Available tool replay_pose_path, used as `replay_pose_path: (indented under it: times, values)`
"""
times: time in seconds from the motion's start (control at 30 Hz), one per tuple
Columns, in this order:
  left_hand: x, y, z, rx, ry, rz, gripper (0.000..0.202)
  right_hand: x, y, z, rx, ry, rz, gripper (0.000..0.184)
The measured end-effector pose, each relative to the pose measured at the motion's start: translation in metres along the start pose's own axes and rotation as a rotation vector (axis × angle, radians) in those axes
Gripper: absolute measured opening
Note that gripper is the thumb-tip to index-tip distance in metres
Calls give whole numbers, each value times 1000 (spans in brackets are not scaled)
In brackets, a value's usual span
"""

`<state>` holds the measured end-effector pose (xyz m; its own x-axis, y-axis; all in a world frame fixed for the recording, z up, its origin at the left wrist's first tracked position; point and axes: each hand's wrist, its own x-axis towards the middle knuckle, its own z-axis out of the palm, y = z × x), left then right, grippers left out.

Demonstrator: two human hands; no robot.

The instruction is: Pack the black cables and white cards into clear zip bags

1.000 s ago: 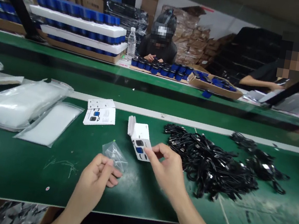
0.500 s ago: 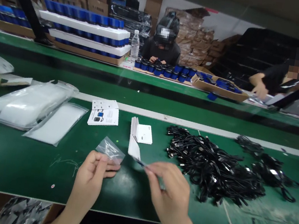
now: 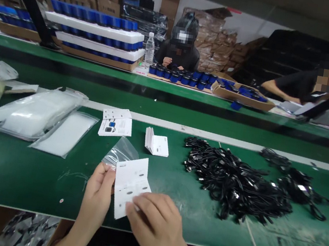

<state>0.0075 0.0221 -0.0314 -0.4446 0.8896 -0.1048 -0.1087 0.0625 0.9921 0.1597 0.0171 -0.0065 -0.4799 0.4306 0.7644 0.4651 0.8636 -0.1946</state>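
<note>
Left fingers (image 3: 108,179) held a clear plastic bag (image 3: 121,149), right fingers (image 3: 154,208) a creased white paper leaflet (image 3: 128,181); a brown cardboard tray (image 3: 246,101) (beyond the green worktop (image 3: 212,232)) contained blue parts (image 3: 250,91).

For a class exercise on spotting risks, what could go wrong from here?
The creased leaflet in the right hand overlaps the clear plastic bag in the left hand; its corners could catch on the film. The leaflet stack, partly on edge, might topple. The heaped black cables may tangle if pulled.
</note>
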Motion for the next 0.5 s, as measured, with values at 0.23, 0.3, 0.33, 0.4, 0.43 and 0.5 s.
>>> replay_pose_path:
  times: [0.23,0.3,0.33,0.4,0.43,0.5]
  values:
    - [4,4,0,76,1,65,28,4,-10,3,71,99,53,19]
    - [4,4,-1,70,-5,79,27,4,-4,-3,156,108,239,16]
    - [3,4,0,67,6,95,25,4,-2,-6,203,102,369,15]
    - [0,6,1,69,67,151,20,6,2,-10,293,51,646,17]
    - [-2,7,2,76,101,185,18,8,3,-11,353,7,781,20]
    - [-5,11,6,93,128,230,17,12,2,-8,531,-93,1016,25]
